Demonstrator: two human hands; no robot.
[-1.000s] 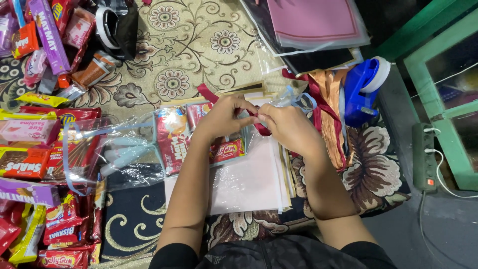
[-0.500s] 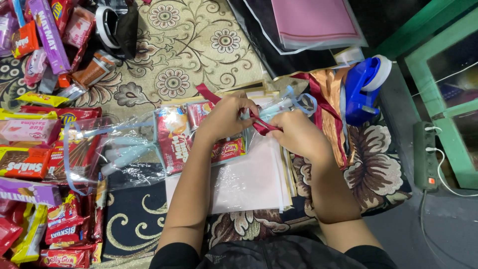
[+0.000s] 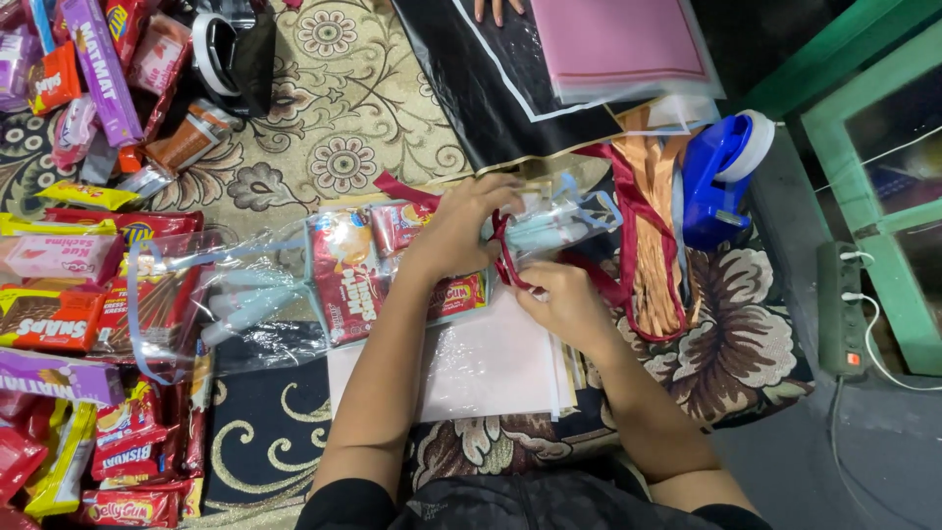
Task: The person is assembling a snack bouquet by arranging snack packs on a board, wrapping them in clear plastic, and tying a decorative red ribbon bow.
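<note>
— Both hands have drawn closer together since a second ago, and the ribbon now loops down between them; the pouch has barely shifted.

— What are they doing now?

— Left hand (image 3: 461, 221) grips the gathered neck of the clear pouch (image 3: 412, 265), fingers curled over it. Right hand (image 3: 559, 299) pinches the maroon ribbon (image 3: 505, 260) just below, thumb and fingers pressed on it.

— What is in the pouch?

— Snack packets, red and orange, lying flat inside the plastic. It rests on a stack of clear sheets (image 3: 481, 368), on the floral mat (image 3: 334, 147), right in front of the person.

— Any other containers?

— A second filled bag (image 3: 211, 299) lies to the left, with more packets in it. Whether it is tied, I cannot tell.

— And round about?

— Loose snack packs (image 3: 69, 324) heaped along the left edge. Ribbon strips (image 3: 653, 236), orange and maroon, lie to the right, touching the blue tape dispenser (image 3: 721, 172). Pink sheets (image 3: 623, 44) sit at the top, with someone else's fingertips (image 3: 496, 10) at their edge. A power strip (image 3: 842, 309) lies far right, well apart.
</note>
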